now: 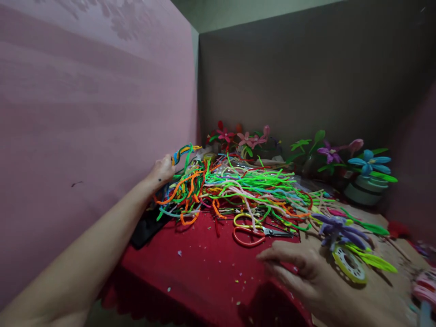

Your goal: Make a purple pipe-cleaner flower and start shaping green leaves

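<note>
My left hand (161,169) reaches to the far left of the pile, its fingers closed round some blue, yellow and green pipe cleaners (184,151). Beside and below it, orange, green, pink and red pipe cleaners (252,179) lie in a tangled heap. My right hand (296,265) hovers low over the red cloth, fingers stretched to the left and a little apart, with nothing visible in them. Just beyond its fingertips lie scissors (250,237) with one red and one yellow handle loop. A purple pipe-cleaner flower (337,229) is to its right.
Pipe-cleaner flowers stand along the back, including a blue one (369,162) in a pale pot (366,190). A yellow tape roll (349,264) lies on cardboard (378,245) at right. A pink wall (95,113) closes off the left; scraps dot the red cloth (200,263).
</note>
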Tool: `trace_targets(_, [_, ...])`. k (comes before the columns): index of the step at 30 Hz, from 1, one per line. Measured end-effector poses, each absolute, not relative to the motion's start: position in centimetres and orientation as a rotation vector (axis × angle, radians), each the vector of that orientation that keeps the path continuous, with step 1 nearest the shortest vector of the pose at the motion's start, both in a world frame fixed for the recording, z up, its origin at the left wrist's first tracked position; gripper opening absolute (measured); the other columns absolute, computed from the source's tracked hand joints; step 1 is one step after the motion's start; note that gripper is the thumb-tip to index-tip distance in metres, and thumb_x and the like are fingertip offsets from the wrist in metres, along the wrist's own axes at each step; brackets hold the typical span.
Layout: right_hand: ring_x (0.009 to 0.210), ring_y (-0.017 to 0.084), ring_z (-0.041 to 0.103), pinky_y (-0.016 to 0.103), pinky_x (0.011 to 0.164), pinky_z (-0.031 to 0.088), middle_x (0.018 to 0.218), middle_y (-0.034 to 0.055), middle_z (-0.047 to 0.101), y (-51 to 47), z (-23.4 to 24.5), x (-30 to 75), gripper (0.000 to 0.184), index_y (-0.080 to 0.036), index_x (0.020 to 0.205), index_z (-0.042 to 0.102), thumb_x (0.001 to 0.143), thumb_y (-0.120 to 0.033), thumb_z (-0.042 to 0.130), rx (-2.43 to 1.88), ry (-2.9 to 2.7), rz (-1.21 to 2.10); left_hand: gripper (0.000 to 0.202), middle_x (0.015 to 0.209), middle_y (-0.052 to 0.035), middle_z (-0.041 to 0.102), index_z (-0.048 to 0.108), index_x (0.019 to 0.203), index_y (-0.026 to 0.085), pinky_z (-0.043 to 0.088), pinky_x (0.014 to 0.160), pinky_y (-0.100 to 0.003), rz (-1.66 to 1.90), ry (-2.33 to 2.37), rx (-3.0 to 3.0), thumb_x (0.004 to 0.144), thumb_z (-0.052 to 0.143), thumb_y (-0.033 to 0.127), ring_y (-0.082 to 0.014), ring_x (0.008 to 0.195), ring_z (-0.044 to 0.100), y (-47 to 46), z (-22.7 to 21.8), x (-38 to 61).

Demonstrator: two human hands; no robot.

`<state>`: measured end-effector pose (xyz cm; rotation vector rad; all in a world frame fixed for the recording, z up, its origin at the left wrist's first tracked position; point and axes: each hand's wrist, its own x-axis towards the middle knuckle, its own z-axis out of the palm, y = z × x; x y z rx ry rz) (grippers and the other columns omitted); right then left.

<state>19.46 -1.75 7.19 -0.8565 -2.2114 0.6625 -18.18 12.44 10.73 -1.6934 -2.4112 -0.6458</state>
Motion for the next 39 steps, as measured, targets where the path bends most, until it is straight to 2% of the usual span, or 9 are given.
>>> trace_targets(9, [0.046, 0.007, 0.051, 0.018, 0.045, 0.039, 0.054, -0.002, 0.06, 3.3, 7.3, 14.7, 0.01, -0.014, 0.077, 0.067, 0.073, -0.018, 0.059, -0.875, -2.026, 1.591, 0.037, 0.105, -0.0124, 0.065, 0.053, 0.113, 0.016, 0.043, 0.078, -0.03, -0.829, -2.177, -1.801, 0.081, 0.048, 0.033, -0.0261, 0.097, 0.059, 11.5, 11.4, -16.1])
trace_targets(13, [0.04, 0.008, 0.051, 0.021, 0.04, 0.04, 0.063, -0.0019, 0.061, 6.2, 8.5, 8.6, 0.034, -0.014, 0.101, 0.059, 0.073, -0.034, 0.062, -0.815, -1.629, 1.753, 0.037, 0.109, -0.0137, 0.062, 0.051, 0.115, 0.013, 0.042, 0.084, -0.033, -0.874, -2.003, -1.923, 0.082, 0.047, 0.03, -0.0258, 0.099, 0.058, 10.6, 11.4, -13.6])
trace_targets(16, [0.038, 0.008, 0.047, 0.02, 0.037, 0.036, 0.052, -0.0074, 0.054, 8.5, 8.5, 3.5, 0.034, -0.015, 0.094, 0.059, 0.065, -0.029, 0.069, -0.728, -1.405, 1.586, 0.037, 0.111, -0.0127, 0.061, 0.049, 0.117, 0.013, 0.042, 0.087, -0.031, -0.867, -1.896, -2.012, 0.081, 0.047, 0.022, -0.0233, 0.102, 0.056, 9.9, 11.0, -12.2])
trace_targets(19, [0.039, 0.006, 0.043, 0.019, 0.041, 0.036, 0.045, -0.0094, 0.046, 10.1, 7.9, 0.0, 0.011, -0.016, 0.07, 0.057, 0.072, -0.026, 0.059, -0.714, -1.296, 1.516, 0.038, 0.113, -0.0101, 0.059, 0.048, 0.117, 0.014, 0.04, 0.09, -0.029, -0.834, -1.845, -2.06, 0.079, 0.046, 0.017, -0.0212, 0.105, 0.054, 9.5, 10.3, -12.0])
trace_targets(22, [0.04, 0.006, 0.042, 0.018, 0.044, 0.037, 0.044, -0.0087, 0.046, 11.1, 8.0, -0.6, 0.016, -0.016, 0.059, 0.051, 0.074, -0.022, 0.053, -0.702, -1.212, 1.448, 0.035, 0.109, -0.0097, 0.06, 0.049, 0.116, 0.015, 0.041, 0.088, -0.029, -0.806, -1.891, -2.032, 0.081, 0.045, 0.02, -0.0212, 0.102, 0.055, 9.9, 9.6, -13.2])
trace_targets(30, [0.043, 0.007, 0.052, 0.02, 0.044, 0.045, 0.058, -0.0038, 0.058, 10.6, 11.1, 8.7, 0.013, -0.015, 0.067, 0.055, 0.073, -0.025, 0.061, -0.618, -1.141, 1.289, 0.023, 0.092, -0.0143, 0.059, 0.057, 0.095, 0.012, 0.043, 0.083, -0.037, -0.724, -2.186, -1.855, 0.072, 0.055, 0.017, -0.0292, 0.095, 0.056, 11.6, 8.0, -18.8])
trace_targets(34, [0.044, 0.009, 0.057, 0.023, 0.045, 0.051, 0.058, -0.0012, 0.06, 9.0, 10.6, 13.4, 0.011, -0.012, 0.07, 0.059, 0.071, -0.021, 0.067, -0.686, -1.054, 1.411, 0.04, 0.113, -0.0159, 0.052, 0.054, 0.111, 0.015, 0.036, 0.096, -0.043, -0.794, -2.069, -1.963, 0.071, 0.058, 0.016, -0.0322, 0.114, 0.044, 10.5, 9.1, -14.9])
trace_targets(36, [0.045, 0.011, 0.058, 0.024, 0.045, 0.052, 0.059, 0.0002, 0.061, 8.2, 10.1, 15.0, 0.01, -0.012, 0.069, 0.06, 0.07, -0.017, 0.068, -0.711, -0.961, 1.464, 0.054, 0.122, -0.011, 0.049, 0.049, 0.122, 0.021, 0.031, 0.102, -0.039, -1.0, -1.784, -2.257, 0.07, 0.062, 0.014, -0.0268, 0.119, 0.041, 9.1, 10.0, -10.9])
trace_targets(39, [0.047, 0.012, 0.06, 0.024, 0.046, 0.054, 0.059, 0.0012, 0.063, 6.8, 9.3, 16.3, 0.007, -0.012, 0.066, 0.061, 0.07, -0.013, 0.067, -0.726, -0.833, 1.527, 0.055, 0.119, -0.0072, 0.053, 0.057, 0.118, 0.026, 0.037, 0.099, -0.032, -1.449, -1.395, -2.883, 0.067, 0.068, 0.012, -0.0221, 0.111, 0.049, 6.2, 11.1, -4.3])
